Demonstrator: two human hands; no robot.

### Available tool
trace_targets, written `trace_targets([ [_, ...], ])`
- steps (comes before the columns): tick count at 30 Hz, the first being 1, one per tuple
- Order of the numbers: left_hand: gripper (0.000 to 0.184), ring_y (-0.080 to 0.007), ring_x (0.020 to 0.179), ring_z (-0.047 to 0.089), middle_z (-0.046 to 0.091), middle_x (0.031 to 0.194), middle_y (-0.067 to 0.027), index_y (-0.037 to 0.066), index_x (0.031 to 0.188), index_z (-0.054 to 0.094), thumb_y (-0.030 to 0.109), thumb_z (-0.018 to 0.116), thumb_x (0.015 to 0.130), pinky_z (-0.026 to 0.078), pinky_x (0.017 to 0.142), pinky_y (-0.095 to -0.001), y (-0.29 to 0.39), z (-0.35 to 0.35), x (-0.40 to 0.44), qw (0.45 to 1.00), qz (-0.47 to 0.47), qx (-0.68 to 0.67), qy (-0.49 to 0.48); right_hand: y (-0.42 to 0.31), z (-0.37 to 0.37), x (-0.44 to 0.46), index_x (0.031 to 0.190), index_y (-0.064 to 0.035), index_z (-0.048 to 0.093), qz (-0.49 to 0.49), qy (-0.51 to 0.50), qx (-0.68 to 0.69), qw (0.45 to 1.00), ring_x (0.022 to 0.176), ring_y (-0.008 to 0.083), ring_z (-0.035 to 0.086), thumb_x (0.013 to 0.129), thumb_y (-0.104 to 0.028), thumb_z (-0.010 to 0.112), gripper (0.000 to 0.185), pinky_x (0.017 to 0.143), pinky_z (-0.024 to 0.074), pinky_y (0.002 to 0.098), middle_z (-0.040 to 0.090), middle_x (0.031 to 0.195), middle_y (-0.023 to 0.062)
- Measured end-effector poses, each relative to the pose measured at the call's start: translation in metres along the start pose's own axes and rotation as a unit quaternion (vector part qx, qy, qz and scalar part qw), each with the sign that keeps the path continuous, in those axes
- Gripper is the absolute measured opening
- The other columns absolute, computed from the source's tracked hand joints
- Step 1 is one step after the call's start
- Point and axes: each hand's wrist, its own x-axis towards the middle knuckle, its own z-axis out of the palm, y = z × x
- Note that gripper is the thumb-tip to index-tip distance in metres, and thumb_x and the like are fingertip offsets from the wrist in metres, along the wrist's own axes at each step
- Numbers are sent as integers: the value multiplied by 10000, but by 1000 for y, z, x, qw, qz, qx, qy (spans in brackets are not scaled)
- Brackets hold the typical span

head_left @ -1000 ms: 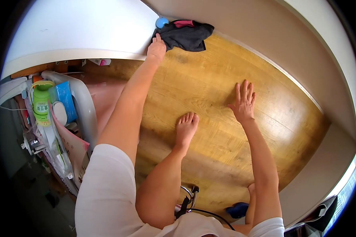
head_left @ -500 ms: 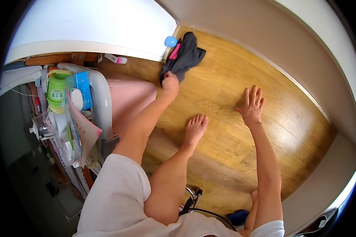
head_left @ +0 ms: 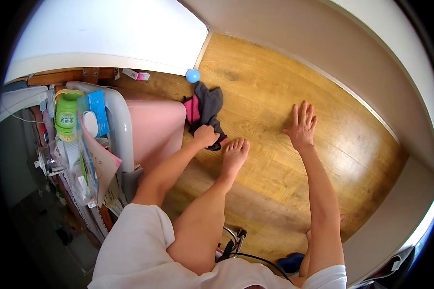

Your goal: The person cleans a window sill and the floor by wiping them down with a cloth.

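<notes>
Floored in wood planks (head_left: 265, 77), glossy at 3 o'clock, with white panel (head_left: 115, 33) at 11. Found cloth (head_left: 209, 101) at 11 from centre, near end gripped in left hand (head_left: 206, 136); right hand (head_left: 302, 127), spread on planks toward 3. Advise keeping firm grip, cloth flat and clear of foot (head_left: 235, 159) at left hand's 4 o'clock.

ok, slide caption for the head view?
Left hand in a closed grip on a dark-and-pink cloth, right hand spread on wooden floor.
</notes>
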Motion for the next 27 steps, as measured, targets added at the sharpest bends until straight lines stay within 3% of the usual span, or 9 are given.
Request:
trace_targets([
  [4,461,-258,587,690,646,563,-179,-95,675,656,296,505,865,580,656,-345,-23,34,19,985,-2,-173,14,1,0,-1,1551,-112,85,-3,-2,-2,1000,1470,430,-7,819,-463,703,1020,1144,162,609,-52,1604,191],
  [5,458,-240,558,692,666,611,-186,-90,704,629,299,507,913,556,527,-316,-21,31,10,953,-27,-303,2,2,1,-1,1551,-113,86,-2,-1,-3,1000,1470,429,-7,820,-463,702,1019,1144,161,609,-50,1605,190],
  [9,390,-216,581,699,706,799,-163,-15,867,581,358,528,970,465,419,-232,-15,46,14,795,-25,-606,-19,2,4,-2,1552,-115,87,-6,8,2,1000,1471,426,-4,823,-461,700,1013,1144,158,611,-41,1606,188],
  [13,422,-198,580,692,710,800,-144,-27,881,609,386,565,953,450,439,-234,55,34,27,807,65,-586,-30,5,7,-1,1549,-110,113,-15,28,17,999,1470,428,0,821,-438,712,997,1135,161,625,-37,1608,177],
  [16,434,-179,596,693,716,820,-143,-40,937,627,391,578,948,450,469,-242,118,19,30,831,123,-535,-87,2,-5,-6,1517,-85,247,-9,54,72,996,1460,416,116,859,-282,695,820,1151,191,565,124,1590,196],
  [20,429,-167,534,676,708,711,-122,-39,815,651,370,596,934,469,454,-261,179,27,19,879,224,-401,-127,13,18,15,1398,-72,458,-28,221,354,908,1349,400,368,815,-17,600,602,1105,337,463,400,1459,212],
  [22,278,-135,498,657,703,674,-97,12,776,669,247,608,912,496,460,-287,201,36,11,907,278,-290,-122,-10,-18,5,1334,-68,536,-48,236,376,895,1290,389,448,789,57,534,559,1073,391,427,484,1395,207],
  [24,214,-124,504,651,708,688,-68,62,782,684,226,601,891,507,471,-289,206,72,33,858,425,-255,-137,-29,-19,10,1278,-84,596,-198,243,331,890,1313,354,441,784,39,511,516,1091,380,407,468,1430,153],
  [27,248,-176,654,679,698,689,-53,101,807,718,329,624,838,531,570,-361,211,162,76,763,572,-147,264,-48,-14,12,1303,-144,586,-269,122,146,944,1409,305,307,816,-59,571,495,1132,305,467,377,1509,79],
])
